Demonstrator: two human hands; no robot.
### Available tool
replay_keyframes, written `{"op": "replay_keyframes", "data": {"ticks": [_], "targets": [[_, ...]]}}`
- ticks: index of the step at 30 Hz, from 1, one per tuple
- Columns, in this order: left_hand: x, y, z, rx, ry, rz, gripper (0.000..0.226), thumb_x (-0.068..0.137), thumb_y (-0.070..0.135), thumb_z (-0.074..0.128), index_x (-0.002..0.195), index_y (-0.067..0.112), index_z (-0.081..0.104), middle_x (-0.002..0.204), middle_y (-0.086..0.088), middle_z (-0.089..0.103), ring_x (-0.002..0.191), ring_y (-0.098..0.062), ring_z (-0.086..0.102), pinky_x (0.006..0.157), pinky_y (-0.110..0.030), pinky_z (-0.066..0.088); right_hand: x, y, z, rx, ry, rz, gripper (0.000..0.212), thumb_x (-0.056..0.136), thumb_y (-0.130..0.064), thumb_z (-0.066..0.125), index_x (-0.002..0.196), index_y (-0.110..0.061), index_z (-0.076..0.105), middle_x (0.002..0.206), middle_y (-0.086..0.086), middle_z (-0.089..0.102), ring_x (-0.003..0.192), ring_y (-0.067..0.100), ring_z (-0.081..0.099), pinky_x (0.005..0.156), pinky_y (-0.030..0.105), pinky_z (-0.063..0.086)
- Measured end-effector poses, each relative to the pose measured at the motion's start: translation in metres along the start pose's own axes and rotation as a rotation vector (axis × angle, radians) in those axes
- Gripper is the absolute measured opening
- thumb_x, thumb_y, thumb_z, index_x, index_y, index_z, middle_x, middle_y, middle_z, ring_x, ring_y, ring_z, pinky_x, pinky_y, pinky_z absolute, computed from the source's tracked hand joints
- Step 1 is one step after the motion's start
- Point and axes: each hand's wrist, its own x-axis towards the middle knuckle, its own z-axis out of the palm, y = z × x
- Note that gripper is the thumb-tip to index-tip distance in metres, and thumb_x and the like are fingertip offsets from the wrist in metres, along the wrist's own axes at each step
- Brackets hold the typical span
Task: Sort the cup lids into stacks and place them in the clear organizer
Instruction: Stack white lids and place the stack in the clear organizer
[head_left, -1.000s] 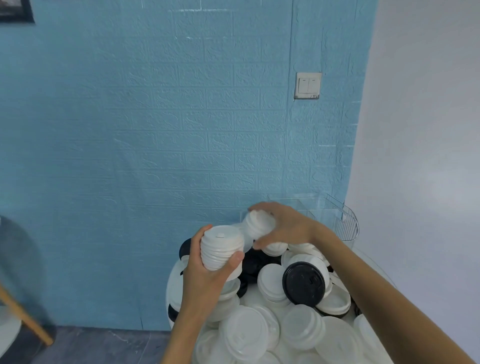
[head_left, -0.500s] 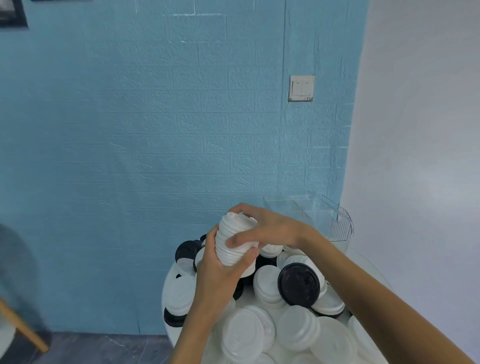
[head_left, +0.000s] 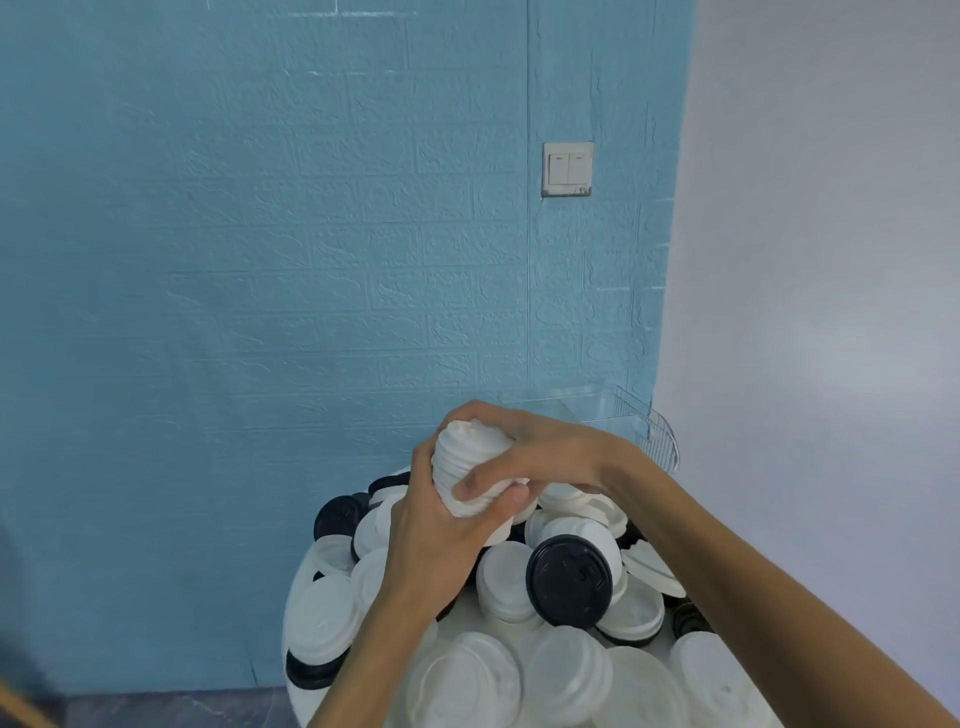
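Low in the frame's centre, the left hand (head_left: 436, 545) and right hand (head_left: 540, 454) both clasp a stack of white lids (head_left: 465, 467) in their grip.

My left hand (head_left: 436, 551) and right hand (head_left: 540, 452) gripped one white lid stack (head_left: 462, 467) above the lid pile (head_left: 545, 639), near the clear organizer (head_left: 628, 421).

Stack of white lids (head_left: 470, 475): its lower part is covered by the left hand (head_left: 436, 545) and its right side by the right hand (head_left: 540, 452) — lid count cannot be told.
Clear organizer (head_left: 618, 410): front hidden behind the right hand; contents cannot be told.
Lid pile (head_left: 571, 670): cut off by the bottom edge.
Black lid (head_left: 569, 579): embossed marking — too blurred to read.
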Motion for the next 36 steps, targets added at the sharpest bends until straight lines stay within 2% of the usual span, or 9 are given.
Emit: {"op": "replay_keyframes", "data": {"ticks": [5, 10, 14, 19, 23, 27, 30, 33, 36], "targets": [[0.026, 0.014, 0.017, 0.029, -0.059, 0.028, 0.075, 0.061, 0.059, 0.087, 0.124, 0.048, 0.046, 0.098, 0.031, 0.068, 0.089, 0.017, 0.061, 0.067, -0.006, 0.047, -0.006, 0.009, -0.025, 0.088, 0.094, -0.02, 0.06, 0.083, -0.034, 0.083, 0.133, -0.052, 0.054, 0.129, -0.011, 0.062, 0.112, 0.016, 0.068, 0.088, 0.045, 0.062], [0.05, 0.019, 0.039, -0.014, -0.15, 0.042, 0.077, 0.055, 0.066, 0.088, 0.12, 0.053, 0.049, 0.107, 0.036, 0.065, 0.096, 0.011, 0.064, 0.071, -0.011, 0.05, -0.015, 0.024, -0.052, 0.296, 0.115, 0.038, 0.048, 0.096, -0.065, 0.044, 0.142, -0.053, 0.048, 0.141, -0.012, 0.056, 0.122, 0.018, 0.064, 0.09, 0.051, 0.06], [0.074, 0.02, 0.057, -0.044, -0.2, 0.057, 0.08, 0.056, 0.057, 0.093, 0.123, 0.049, 0.051, 0.112, 0.032, 0.066, 0.101, 0.007, 0.064, 0.077, -0.017, 0.052, -0.014, 0.035, -0.076, 0.476, 0.159, 0.072, 0.04, 0.102, -0.043, 0.054, 0.141, -0.05, 0.05, 0.14, -0.002, 0.06, 0.124, 0.027, 0.062, 0.093, 0.061, 0.056], [0.101, 0.024, 0.079, -0.148, -0.24, 0.072, 0.084, 0.05, 0.061, 0.087, 0.124, 0.045, 0.05, 0.113, 0.031, 0.065, 0.104, 0.004, 0.065, 0.079, -0.018, 0.056, -0.01, 0.042, -0.096, 0.542, 0.306, 0.116, 0.042, 0.093, -0.047, 0.067, 0.13, -0.028, 0.062, 0.126, 0.003, 0.067, 0.115, 0.026, 0.068, 0.089, 0.058, 0.058], [0.125, 0.018, 0.103, -0.166, -0.299, 0.058, 0.083, 0.056, 0.061, 0.087, 0.124, 0.041, 0.044, 0.113, 0.024, 0.066, 0.109, -0.003, 0.066, 0.087, -0.027, 0.058, 0.0, 0.048, -0.112, 0.528, 0.46, 0.148, 0.037, 0.091, -0.044, 0.07, 0.124, -0.027, 0.066, 0.121, -0.001, 0.069, 0.112, 0.022, 0.068, 0.091, 0.053, 0.059], [0.152, 0.028, 0.126, -0.165, -0.392, 0.004, 0.082, 0.072, 0.048, 0.084, 0.129, 0.025, 0.031, 0.116, 0.014, 0.058, 0.099, 0.004, 0.061, 0.07, -0.011, 0.051, 0.01, 0.048, -0.138, 0.464, 0.58, 0.148, 0.038, 0.09, -0.042, 0.072, 0.122, -0.023, 0.065, 0.119, 0.002, 0.071, 0.106, 0.02, 0.07, 0.074, 0.038, 0.062], [0.175, 0.033, 0.142, -0.154, -0.437, -0.058, 0.076, 0.078, 0.039, 0.082, 0.131, 0.019, 0.031, 0.112, 0.008, 0.059, 0.092, 0.0, 0.06, 0.059, -0.01, 0.048, 0.015, 0.046, -0.16, 0.464, 0.625, 0.153, 0.034, 0.091, -0.04, 0.072, 0.118, -0.02, 0.066, 0.107, 0.002, 0.072, 0.093, 0.018, 0.071, 0.061, 0.03, 0.058], [0.197, 0.034, 0.153, -0.202, -0.491, -0.137, 0.076, 0.08, 0.023, 0.087, 0.135, 0.018, 0.034, 0.116, 0.006, 0.062, 0.097, -0.001, 0.062, 0.063, -0.009, 0.049, 0.02, 0.055, -0.178, 0.473, 0.652, 0.158, 0.032, 0.09, -0.042, 0.072, 0.114, -0.021, 0.067, 0.103, 0.0, 0.072, 0.094, 0.018, 0.071, 0.068, 0.035, 0.061], [0.217, 0.034, 0.161, -0.228, -0.535, -0.174, 0.095, 0.062, 0.023, 0.098, 0.138, 0.019, 0.04, 0.123, 0.0, 0.065, 0.108, -0.01, 0.065, 0.079, -0.019, 0.051, 0.029, 0.071, -0.191, 0.428, 0.679, 0.165, 0.042, 0.09, -0.05, 0.07, 0.124, -0.026, 0.063, 0.115, -0.001, 0.07, 0.103, 0.021, 0.072, 0.08, 0.038, 0.063]]}}
